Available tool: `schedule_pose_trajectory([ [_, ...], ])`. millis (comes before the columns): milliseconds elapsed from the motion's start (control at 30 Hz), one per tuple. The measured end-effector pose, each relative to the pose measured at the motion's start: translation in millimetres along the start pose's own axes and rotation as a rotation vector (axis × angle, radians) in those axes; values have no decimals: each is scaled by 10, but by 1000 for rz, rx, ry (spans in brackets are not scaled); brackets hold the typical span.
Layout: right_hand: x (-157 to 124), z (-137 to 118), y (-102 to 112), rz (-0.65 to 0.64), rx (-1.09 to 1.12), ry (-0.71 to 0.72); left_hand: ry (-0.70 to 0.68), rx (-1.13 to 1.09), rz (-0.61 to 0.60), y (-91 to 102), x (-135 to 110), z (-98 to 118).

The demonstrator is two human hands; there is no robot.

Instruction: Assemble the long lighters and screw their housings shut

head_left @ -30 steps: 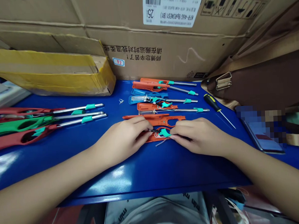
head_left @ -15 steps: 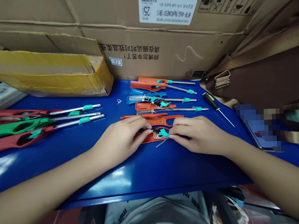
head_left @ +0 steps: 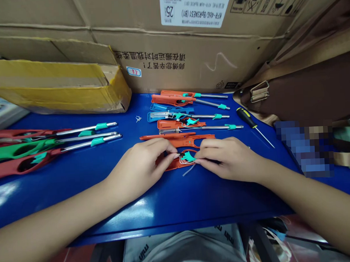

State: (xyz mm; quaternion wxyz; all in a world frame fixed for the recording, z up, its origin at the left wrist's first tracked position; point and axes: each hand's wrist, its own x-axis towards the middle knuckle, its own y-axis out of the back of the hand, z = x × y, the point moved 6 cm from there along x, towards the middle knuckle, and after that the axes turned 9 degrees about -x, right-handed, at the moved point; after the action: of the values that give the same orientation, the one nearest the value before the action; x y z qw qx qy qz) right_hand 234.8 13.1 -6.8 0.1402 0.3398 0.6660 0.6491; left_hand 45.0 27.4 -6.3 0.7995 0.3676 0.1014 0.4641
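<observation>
Hands x2, palms down, wrists low on blue bench [head_left: 172, 202]. L hand [head_left: 141, 167]: grip clamped on orange lighter shell [head_left: 174, 164], lying flat mid-bench. R hand [head_left: 228, 157]: grip pinched on teal trigger [head_left: 189, 156] in that shell. Second orange shell [head_left: 189, 139] x1 just behind. Lighters [head_left: 25, 149]: 3 far left. Screwdriver [head_left: 246, 118] x1.

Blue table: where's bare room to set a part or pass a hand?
Free: the near strip of the blue table between the forearms, below the left hand and right hand gripping the orange lighter shell; and the gap between the left lighter row and centre lighter pile, bare but a small clip. Crowded: behind the hands; right, by screwdriver and brown bag.
</observation>
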Motion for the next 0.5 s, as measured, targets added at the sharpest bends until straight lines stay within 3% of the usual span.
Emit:
schedule_pose_trajectory([
  [267,11,-8,3,48,210,22,-46,34,22,11,-19,26],
  [500,21,-2,-9,35,214,41,-141,28,27,12,-20,75],
])
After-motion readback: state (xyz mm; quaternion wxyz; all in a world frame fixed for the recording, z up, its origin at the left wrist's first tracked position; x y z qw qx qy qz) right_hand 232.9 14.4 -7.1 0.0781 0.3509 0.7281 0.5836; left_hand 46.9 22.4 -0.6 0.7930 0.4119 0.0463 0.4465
